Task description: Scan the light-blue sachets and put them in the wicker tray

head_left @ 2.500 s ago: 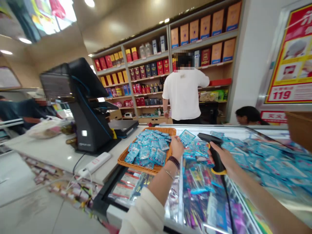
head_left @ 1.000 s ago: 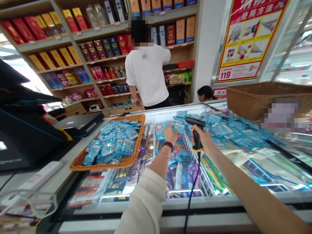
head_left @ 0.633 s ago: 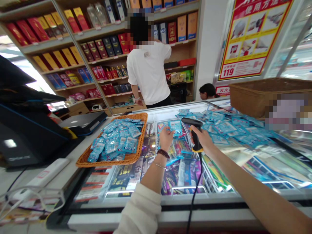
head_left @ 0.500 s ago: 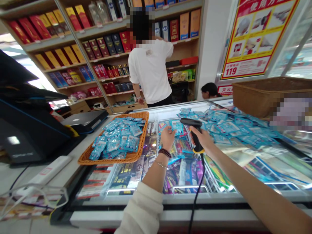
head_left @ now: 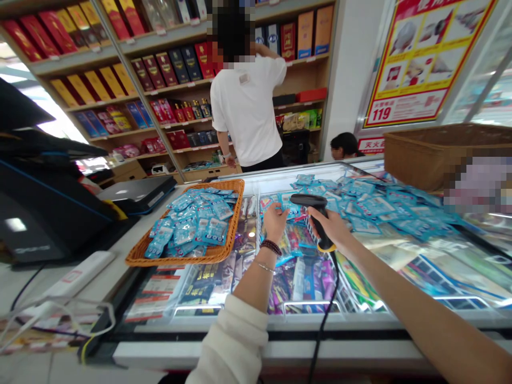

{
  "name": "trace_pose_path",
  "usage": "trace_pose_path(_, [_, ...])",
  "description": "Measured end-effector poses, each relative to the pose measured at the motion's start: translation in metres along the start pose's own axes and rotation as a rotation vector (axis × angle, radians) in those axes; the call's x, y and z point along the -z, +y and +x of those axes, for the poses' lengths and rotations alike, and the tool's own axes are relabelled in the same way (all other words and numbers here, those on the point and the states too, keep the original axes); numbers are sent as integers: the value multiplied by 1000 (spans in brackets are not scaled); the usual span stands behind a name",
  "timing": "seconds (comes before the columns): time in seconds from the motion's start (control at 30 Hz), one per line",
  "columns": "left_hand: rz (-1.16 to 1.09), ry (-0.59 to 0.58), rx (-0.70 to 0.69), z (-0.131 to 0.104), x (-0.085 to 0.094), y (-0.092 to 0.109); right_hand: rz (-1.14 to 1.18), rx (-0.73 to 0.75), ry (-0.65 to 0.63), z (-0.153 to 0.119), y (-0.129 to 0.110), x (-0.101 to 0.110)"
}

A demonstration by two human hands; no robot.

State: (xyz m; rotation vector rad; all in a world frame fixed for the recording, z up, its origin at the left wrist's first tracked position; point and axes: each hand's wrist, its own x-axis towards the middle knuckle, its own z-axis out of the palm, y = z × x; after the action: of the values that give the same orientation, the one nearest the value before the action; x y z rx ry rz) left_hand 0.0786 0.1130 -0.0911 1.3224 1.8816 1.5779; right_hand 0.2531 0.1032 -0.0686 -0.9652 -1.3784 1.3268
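My right hand point(head_left: 330, 228) is wrapped round the grip of a black barcode scanner point(head_left: 309, 201), its head pointing left and a black cable hanging from the handle. To the left, my left hand point(head_left: 276, 221) has its thumb and fingers closed at the edge of a small blue packet point(head_left: 287, 200), just beside the scanner's head. Part of that packet is hidden by the fingers and the scanner. More loose blue packets point(head_left: 372, 205) lie heaped on the freezer's glass top to the right. An orange wicker basket point(head_left: 132, 257) on the left holds a pile of the same packets.
Beneath the glass of the chest freezer point(head_left: 256, 323) lie colourful wrapped goods in wire baskets. A brown bin point(head_left: 420, 160) stands at the back right. A flat black device point(head_left: 138, 193) and a dark monitor point(head_left: 52, 208) are at left. Behind the freezer a person in a white shirt point(head_left: 248, 112) faces shelves.
The view has shifted slightly. The scanner's head has moved a little left, closer to my left hand and over the blue packet. My left hand has barely moved.
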Motion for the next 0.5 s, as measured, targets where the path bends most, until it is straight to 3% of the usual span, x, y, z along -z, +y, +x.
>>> trace_pose_path(0.5, [43, -26, -23, 3, -1, -5, -58, -23, -31, -2, -4, 0])
